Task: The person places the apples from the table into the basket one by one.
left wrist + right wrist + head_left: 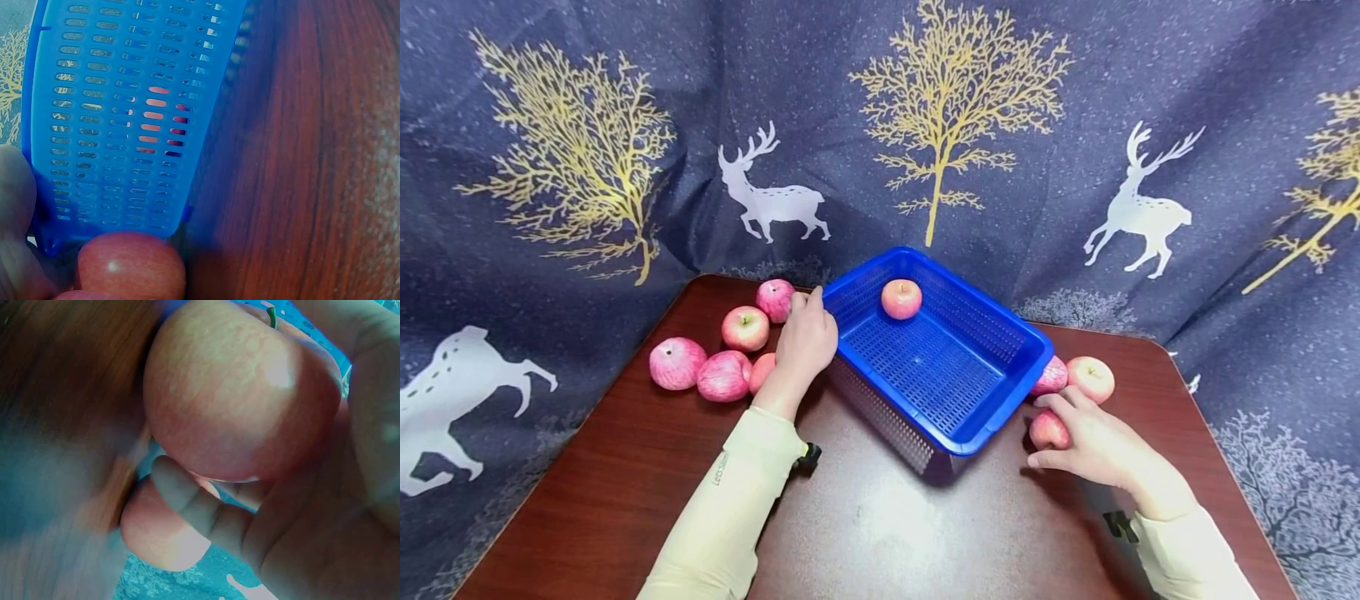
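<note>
A blue plastic basket [917, 417] with slotted walls stands on the table, one apple [901, 300] inside it near the far left corner. At the basket's left corner, my left hand [807, 333] grips the rim; its fingertips are partly hidden. In the left wrist view a red apple [132, 265] lies close to that hand, against the basket wall [112, 150]. To the right of the basket, my right hand [1101, 437] holds an apple [1049, 429] between thumb and fingers. The right wrist view shows this apple [244, 394] large, with curled fingers [200, 509] against it.
Several apples [676, 363] are grouped on the left side of the table. Beyond my right hand lie a pale apple [1091, 379] and a pink one [1051, 377] beside the basket. A dark patterned curtain [850, 100] hangs behind the brown table [880, 533].
</note>
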`<action>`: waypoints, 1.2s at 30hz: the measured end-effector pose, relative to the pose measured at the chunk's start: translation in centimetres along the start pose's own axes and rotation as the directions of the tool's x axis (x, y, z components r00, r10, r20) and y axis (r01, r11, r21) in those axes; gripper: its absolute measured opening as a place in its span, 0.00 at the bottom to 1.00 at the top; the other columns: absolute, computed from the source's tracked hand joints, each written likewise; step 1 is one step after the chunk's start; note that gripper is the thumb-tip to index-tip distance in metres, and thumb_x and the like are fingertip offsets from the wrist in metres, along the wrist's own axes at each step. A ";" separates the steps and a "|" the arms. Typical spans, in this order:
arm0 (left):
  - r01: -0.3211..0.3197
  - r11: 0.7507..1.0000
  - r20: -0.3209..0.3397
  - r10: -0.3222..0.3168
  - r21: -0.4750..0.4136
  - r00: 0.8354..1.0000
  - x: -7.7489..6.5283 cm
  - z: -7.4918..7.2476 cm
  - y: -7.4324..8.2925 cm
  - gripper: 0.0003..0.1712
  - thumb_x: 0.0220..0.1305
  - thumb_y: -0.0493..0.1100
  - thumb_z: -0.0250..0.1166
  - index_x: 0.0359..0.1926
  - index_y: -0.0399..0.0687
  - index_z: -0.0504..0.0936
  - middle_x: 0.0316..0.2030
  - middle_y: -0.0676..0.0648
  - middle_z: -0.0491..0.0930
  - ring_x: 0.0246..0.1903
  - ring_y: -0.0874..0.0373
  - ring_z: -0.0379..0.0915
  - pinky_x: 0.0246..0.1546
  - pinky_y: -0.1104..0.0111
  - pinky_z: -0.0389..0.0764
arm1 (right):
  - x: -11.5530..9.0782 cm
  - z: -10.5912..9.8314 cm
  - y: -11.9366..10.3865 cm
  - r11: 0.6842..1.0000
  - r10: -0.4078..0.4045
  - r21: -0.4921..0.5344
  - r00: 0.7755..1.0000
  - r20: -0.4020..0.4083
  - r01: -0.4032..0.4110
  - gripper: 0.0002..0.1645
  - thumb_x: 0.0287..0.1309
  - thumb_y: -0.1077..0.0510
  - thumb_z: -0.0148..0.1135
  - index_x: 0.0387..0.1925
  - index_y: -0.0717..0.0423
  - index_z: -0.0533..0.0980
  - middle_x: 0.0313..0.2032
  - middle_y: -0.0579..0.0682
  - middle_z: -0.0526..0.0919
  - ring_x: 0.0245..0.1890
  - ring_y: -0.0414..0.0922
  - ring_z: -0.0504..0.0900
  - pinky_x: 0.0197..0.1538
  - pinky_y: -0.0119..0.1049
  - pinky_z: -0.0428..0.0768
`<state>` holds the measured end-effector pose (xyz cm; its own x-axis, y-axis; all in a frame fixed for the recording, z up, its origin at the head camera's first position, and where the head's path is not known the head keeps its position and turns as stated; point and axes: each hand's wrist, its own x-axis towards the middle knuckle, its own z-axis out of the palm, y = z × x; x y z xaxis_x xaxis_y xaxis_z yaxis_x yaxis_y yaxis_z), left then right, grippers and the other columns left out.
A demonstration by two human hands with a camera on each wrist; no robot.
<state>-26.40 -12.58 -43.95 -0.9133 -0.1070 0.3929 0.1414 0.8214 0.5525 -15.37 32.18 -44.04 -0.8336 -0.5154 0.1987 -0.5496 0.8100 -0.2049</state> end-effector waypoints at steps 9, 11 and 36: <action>0.000 1.000 0.006 0.000 0.002 1.000 0.0 -0.1 0.2 0.29 0.69 0.41 0.48 0.70 0.39 0.65 0.55 0.34 0.67 0.50 0.38 0.71 0.47 0.48 0.75 | -0.1 0.3 0.2 1.000 -0.013 -0.006 1.000 0.010 0.013 0.49 0.25 0.35 0.83 0.53 0.47 0.75 0.49 0.47 0.73 0.45 0.41 0.74 0.46 0.44 0.78; -0.002 1.000 0.005 0.002 0.004 1.000 0.0 -0.1 0.1 0.29 0.69 0.41 0.48 0.70 0.39 0.65 0.55 0.34 0.67 0.50 0.38 0.72 0.48 0.48 0.75 | 0.0 0.3 0.2 0.999 -0.033 -0.005 0.999 0.006 0.033 0.48 0.24 0.37 0.84 0.53 0.47 0.76 0.48 0.47 0.73 0.46 0.42 0.74 0.46 0.44 0.77; 0.004 1.000 0.004 -0.004 0.005 1.000 0.0 0.0 0.0 0.29 0.69 0.41 0.48 0.70 0.40 0.65 0.55 0.34 0.67 0.48 0.37 0.72 0.47 0.47 0.75 | 0.1 0.4 0.2 1.000 -0.030 0.005 0.999 0.038 0.030 0.39 0.26 0.44 0.83 0.47 0.41 0.77 0.46 0.41 0.73 0.43 0.38 0.74 0.46 0.41 0.77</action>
<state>-26.46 -12.59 -44.00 -0.9155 -0.1083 0.3875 0.1354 0.8240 0.5502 -15.57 32.16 -44.46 -0.8180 -0.5499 0.1687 -0.5748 0.7925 -0.2039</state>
